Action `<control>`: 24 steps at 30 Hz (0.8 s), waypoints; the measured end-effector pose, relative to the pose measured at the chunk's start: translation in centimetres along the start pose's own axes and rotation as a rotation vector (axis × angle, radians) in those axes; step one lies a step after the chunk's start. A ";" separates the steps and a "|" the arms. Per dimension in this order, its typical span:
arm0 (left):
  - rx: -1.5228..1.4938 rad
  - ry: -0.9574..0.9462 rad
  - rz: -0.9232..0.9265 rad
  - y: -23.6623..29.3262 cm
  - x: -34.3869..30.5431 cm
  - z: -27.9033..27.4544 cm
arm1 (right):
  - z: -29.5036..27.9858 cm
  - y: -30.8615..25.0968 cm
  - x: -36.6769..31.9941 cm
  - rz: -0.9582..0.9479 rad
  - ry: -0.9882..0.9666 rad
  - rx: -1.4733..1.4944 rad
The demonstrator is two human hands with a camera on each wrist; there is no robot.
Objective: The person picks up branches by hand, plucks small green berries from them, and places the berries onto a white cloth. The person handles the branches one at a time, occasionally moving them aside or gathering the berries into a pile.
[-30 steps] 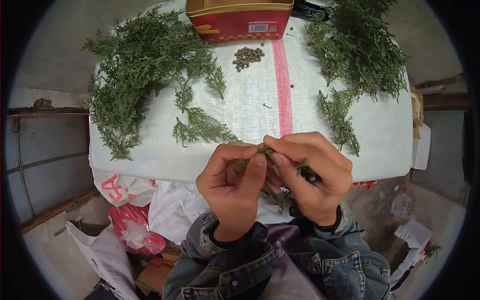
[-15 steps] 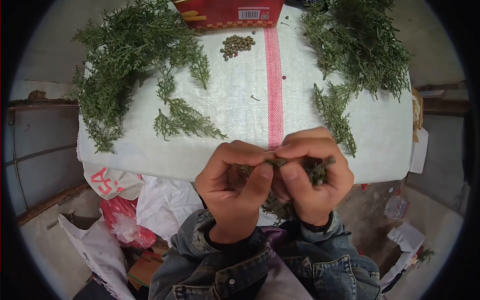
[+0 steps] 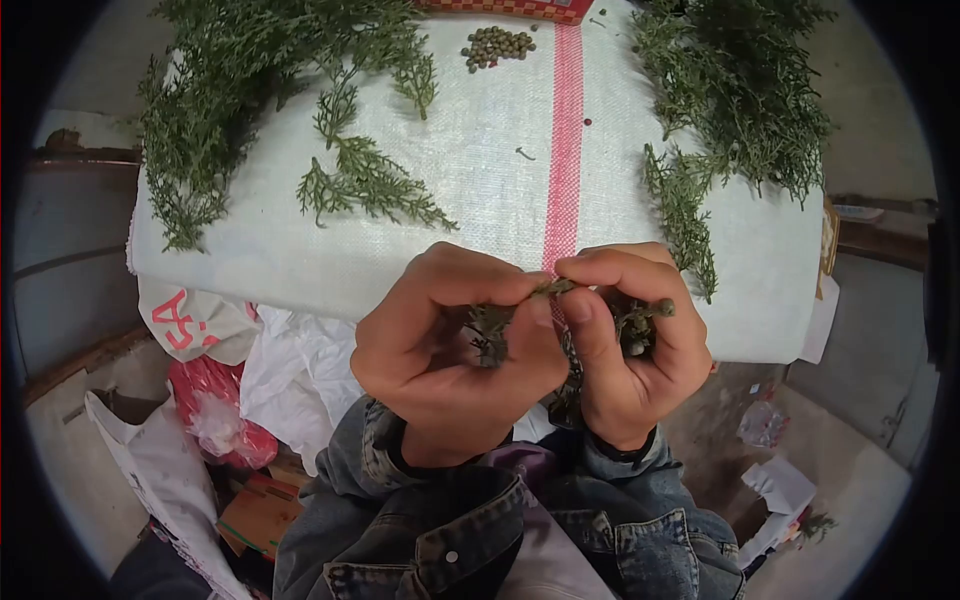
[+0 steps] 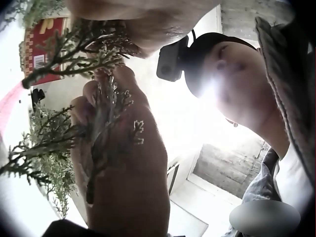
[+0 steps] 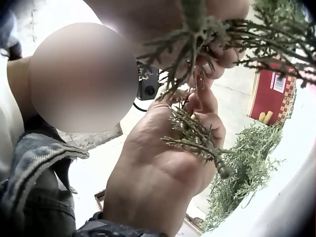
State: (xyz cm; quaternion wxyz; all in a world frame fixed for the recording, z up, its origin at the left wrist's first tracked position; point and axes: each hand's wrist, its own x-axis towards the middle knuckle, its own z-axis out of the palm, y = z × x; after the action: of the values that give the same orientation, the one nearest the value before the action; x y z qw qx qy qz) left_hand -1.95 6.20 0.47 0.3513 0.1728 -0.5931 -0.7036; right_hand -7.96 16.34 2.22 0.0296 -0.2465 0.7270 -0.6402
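Observation:
Both hands meet in front of the near edge of the white woven sack surface (image 3: 480, 190). Thumb and forefinger of the left hand (image 3: 440, 350) pinch an evergreen sprig (image 3: 553, 288). The right hand (image 3: 645, 345) pinches the same sprig from the other side, its fingertips close to the left ones. More green foliage with round tips (image 3: 640, 325) pokes out from the right palm, and dark leafy bits (image 3: 488, 335) show inside the left hand. In the right wrist view, a scaly-leaved sprig (image 5: 192, 136) with a cut stem end lies across the left palm.
A small heap of round greenish-brown berries (image 3: 497, 46) lies near a red tin (image 3: 530, 8). Evergreen branches (image 3: 230, 90) are piled on the left, more branches (image 3: 740, 100) on the right. A loose sprig (image 3: 375, 185) rests nearer. Plastic bags (image 3: 300, 370) sit below the edge.
The head view has tipped down, so the tin and berry heap sit higher in frame. Both hands keep pinching the sprig; the left hand has spread a little away from the right.

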 end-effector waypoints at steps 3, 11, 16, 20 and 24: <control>-0.026 -0.044 0.025 0.2 -0.2 -0.3 | 0.1 0.6 -0.2 -0.057 0.023 0.016; 0.020 -0.033 0.062 0.2 -0.6 -0.4 | 0.4 1.0 -0.8 -0.126 0.067 0.014; -0.061 -0.032 0.066 -0.2 -0.9 -0.2 | 0.0 0.3 -0.9 -0.142 0.061 0.005; -0.089 -0.020 0.065 -0.4 -1.0 -0.1 | 0.1 0.3 -1.2 -0.151 0.084 -0.032; -0.071 -0.016 0.085 -0.6 -1.0 -0.2 | 0.2 0.5 -1.1 -0.178 0.082 -0.048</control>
State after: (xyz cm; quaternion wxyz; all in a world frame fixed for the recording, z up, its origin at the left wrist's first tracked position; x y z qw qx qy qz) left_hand -1.34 6.77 -0.33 0.3818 0.1292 -0.5773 -0.7101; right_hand -7.11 16.66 1.42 -0.0632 -0.2845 0.7179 -0.6322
